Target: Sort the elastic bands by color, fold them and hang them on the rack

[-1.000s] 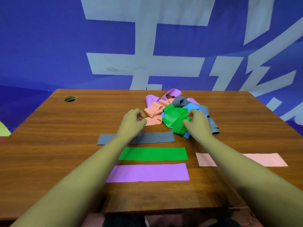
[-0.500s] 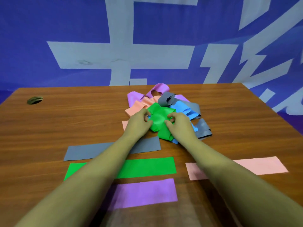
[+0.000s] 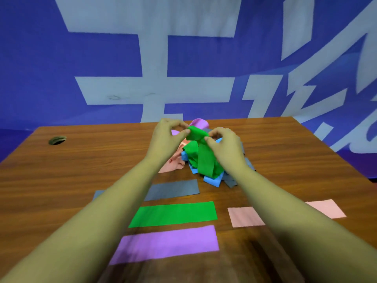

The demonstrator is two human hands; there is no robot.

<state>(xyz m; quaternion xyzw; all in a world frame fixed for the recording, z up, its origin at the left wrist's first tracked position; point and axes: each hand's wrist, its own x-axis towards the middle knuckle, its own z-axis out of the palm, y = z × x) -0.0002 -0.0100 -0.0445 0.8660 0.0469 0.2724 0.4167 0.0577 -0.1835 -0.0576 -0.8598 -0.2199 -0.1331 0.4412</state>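
Elastic bands lie in two states on the wooden table (image 3: 81, 160): a tangled heap (image 3: 212, 179) at the far middle, and four flattened strips nearer the person. At the far left a round cable hole (image 3: 57, 140) is set in the tabletop, well apart from everything else. The left hand (image 3: 169, 137) is raised over the heap, thumb and fingers pinching the top left of a crumpled green band (image 3: 201, 158). The right hand (image 3: 226, 148) pinches the same band's top right, so both hands are clamped on it. It hangs between them with its lower end down among the blue and grey bands of the heap, where salmon and purple ones also show.

Nearer, a grey strip (image 3: 173, 189), a green strip (image 3: 173, 214) and a purple strip (image 3: 165, 244) lie flat, one behind another and apart. To their right a pink strip (image 3: 244, 216) lies partly under the right forearm.

Sorting looks under way but far from finished. Four colours have one band laid out, the held green one likely joins the green strip, and no blue is out yet. No rack is in view, so the hanging is all left to do
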